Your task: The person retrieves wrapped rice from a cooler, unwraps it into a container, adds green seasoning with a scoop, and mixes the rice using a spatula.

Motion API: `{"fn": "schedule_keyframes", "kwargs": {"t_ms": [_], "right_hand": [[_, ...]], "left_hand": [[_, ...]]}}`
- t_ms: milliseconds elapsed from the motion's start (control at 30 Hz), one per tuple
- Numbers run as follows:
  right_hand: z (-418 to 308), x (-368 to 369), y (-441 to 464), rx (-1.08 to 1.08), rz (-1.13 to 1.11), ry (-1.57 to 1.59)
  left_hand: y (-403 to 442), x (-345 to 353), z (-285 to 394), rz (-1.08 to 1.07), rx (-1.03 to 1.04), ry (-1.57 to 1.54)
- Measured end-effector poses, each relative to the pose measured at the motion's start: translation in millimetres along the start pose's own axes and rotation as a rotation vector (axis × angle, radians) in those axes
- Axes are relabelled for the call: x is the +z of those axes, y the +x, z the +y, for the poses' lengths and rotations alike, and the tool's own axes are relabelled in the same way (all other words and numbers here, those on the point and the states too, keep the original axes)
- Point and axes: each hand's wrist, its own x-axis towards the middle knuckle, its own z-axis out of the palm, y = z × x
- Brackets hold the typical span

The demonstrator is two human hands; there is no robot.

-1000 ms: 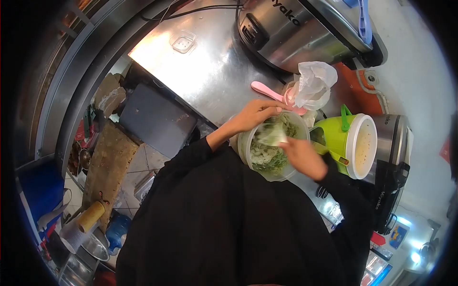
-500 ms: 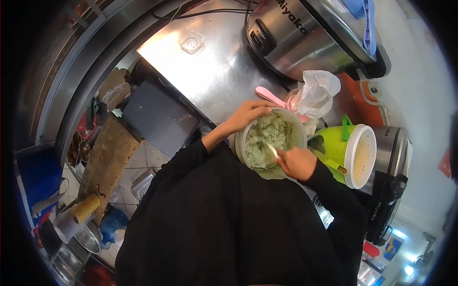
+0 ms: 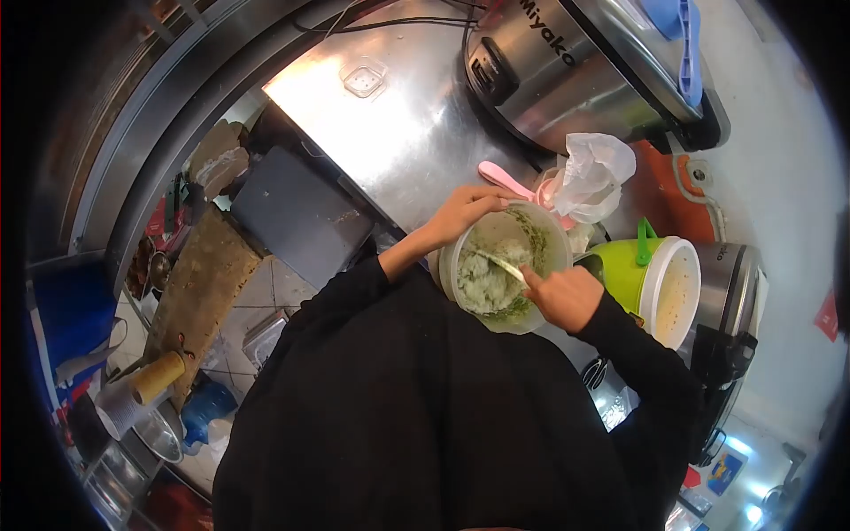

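Note:
A round translucent plastic tub [image 3: 560, 252] is held close against my body, tilted so its inside faces me. Pale white-green rice-like food [image 3: 485, 281] lies in it, with green bits clinging to the wall. My left hand [image 3: 467, 212] grips the tub's rim at the upper left. In my right hand [image 3: 565, 296], closed around its handle, is a light-coloured spoon [image 3: 505, 265]; its far end is down in the food. A pink-handled scoop [image 3: 505, 179] lies just beyond the tub, beside a crumpled white plastic bag [image 3: 595, 177].
A large steel Miyako rice cooker [image 3: 567, 66] stands at the back of the steel counter [image 3: 398, 133], near a small clear lid [image 3: 364, 80]. To the right are a green bucket [image 3: 624, 265] with a white rim and another cooker [image 3: 730, 279]. Scissors [image 3: 595, 373] lie nearby.
My right hand has shifted slightly right, and the spoon now points left across the tub. The food has moved toward the near left side, baring more of the far wall.

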Motion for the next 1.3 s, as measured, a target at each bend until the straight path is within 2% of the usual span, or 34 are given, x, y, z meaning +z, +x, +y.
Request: {"fn": "schedule_keyframes", "kwargs": {"t_ms": [100, 167, 267, 333, 400, 433, 500, 533, 600, 633, 700, 733, 800, 867, 933, 1100, 1167, 1267, 1300], "right_hand": [[16.3, -18.1, -4.6, -0.019, -0.029, 0.009], [19.2, -33.9, -3.1, 0.067, -0.015, -0.042], [22.6, -2.8, 7.5, 0.163, 0.066, -0.161], [15.5, 10.3, 5.7, 0.209, 0.036, -0.14], [9.2, 11.6, -2.9, 0.194, 0.005, 0.08], [11.8, 21.4, -7.0, 0.186, -0.002, 0.076], [20.7, 40.7, -12.3, 0.168, 0.006, 0.363], [21.3, 42.1, -13.1, 0.169, 0.0, 0.361], [17.4, 39.7, -13.5, 0.345, -0.271, 0.798], [13.1, 38.4, -14.0, 0.351, -0.273, 0.802], [4.6, 35.8, -14.5, 0.687, -0.452, 1.399], [1.7, 37.0, -13.9, 0.689, -0.451, 1.398], [-4.3, 41.1, -12.4, 0.769, -0.533, 1.764], [-9.0, 42.1, -11.1, 0.8, -0.551, 1.859], [-10.5, 46.6, -11.2, 0.79, -0.596, 2.122], [-15.2, 46.1, -24.2, 0.705, -0.591, 2.318], [-13.0, 43.1, -36.9, 0.659, -0.607, 2.401], [-6.8, 22.4, -59.6, 0.61, -0.533, 2.316], [-4.7, 12.3, -66.8, 0.71, -0.392, 2.172]], "left_hand": [[-0.3, 5.3, 1.9, -0.025, 0.0, -0.018], [-0.2, 8.3, 1.9, -0.018, 0.056, 0.159], [-6.1, 17.2, 15.0, -0.072, 0.034, 0.228], [-8.6, 18.2, 16.8, -0.054, 0.051, 0.228], [-11.6, 18.7, 13.1, -0.028, 0.058, 0.229], [-10.7, 20.8, 8.2, 0.013, 0.094, 0.207], [-9.5, 24.7, 5.1, 0.055, 0.134, 0.179], [-9.9, 27.4, 5.4, 0.068, 0.134, 0.189], [-10.3, 29.0, 7.0, 0.076, 0.131, 0.195], [-10.4, 28.2, 8.4, 0.069, 0.115, 0.217], [-9.2, 27.7, 6.8, 0.059, 0.104, 0.237], [-8.5, 27.3, 3.1, 0.069, 0.117, 0.222], [-8.3, 27.1, 1.9, 0.079, 0.128, 0.209], [-8.2, 28.1, 6.5, 0.053, 0.104, 0.193], [-7.5, 29.7, 9.5, 0.046, 0.11, 0.222], [-1.2, 29.1, 7.9, 0.014, 0.171, 0.296], [0.8, 24.3, 3.0, -0.019, 0.09, 0.202], [-0.2, 18.9, -1.7, 0.016, 0.035, 0.101], [-0.4, 16.1, -4.7, 0.009, 0.032, 0.105]]}}
